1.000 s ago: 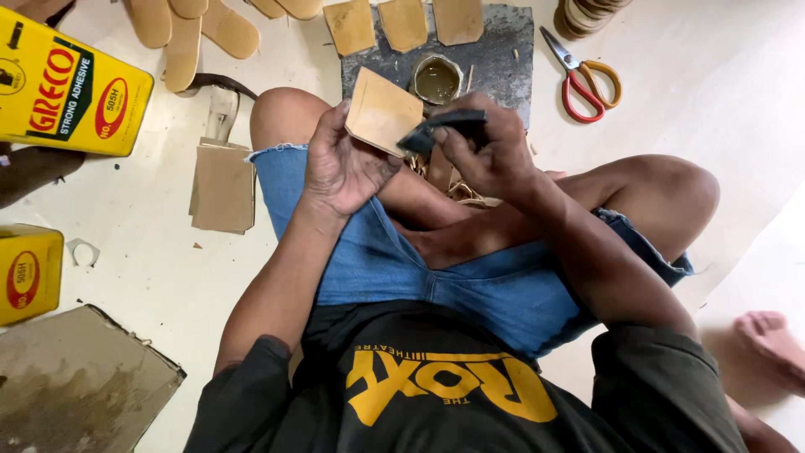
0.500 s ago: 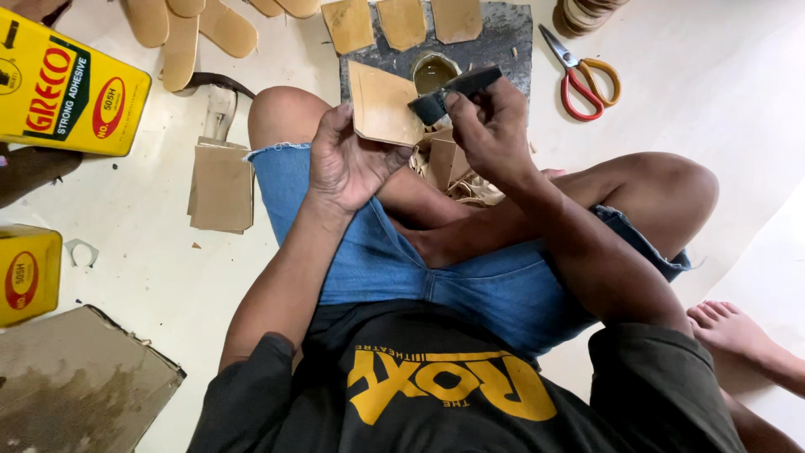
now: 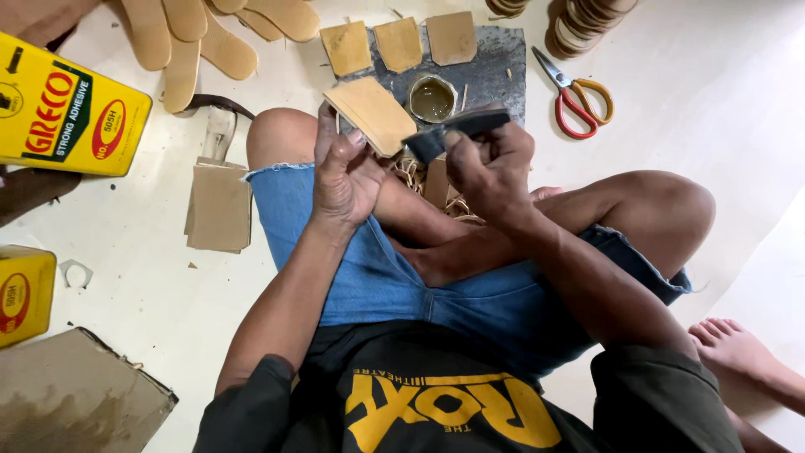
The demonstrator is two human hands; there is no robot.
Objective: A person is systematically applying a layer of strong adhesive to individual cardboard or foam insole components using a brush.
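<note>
Gripping a tan square piece [image 3: 375, 113] in the left hand [image 3: 348, 172], the right hand [image 3: 490, 168] grasps a dark glue spreader [image 3: 457, 132] at its edge, three coated squares [image 3: 399, 44] done on the grey slab [image 3: 495, 71], more blanks [image 3: 220, 205] waiting.

Large yellow rectangular tin [image 3: 71, 113] with red oval label lying tilted on the floor at far left, smaller yellow tin [image 3: 23, 294] with red oval at the left edge nearer, worn brown cardboard box [image 3: 75, 398] at near left corner
</note>
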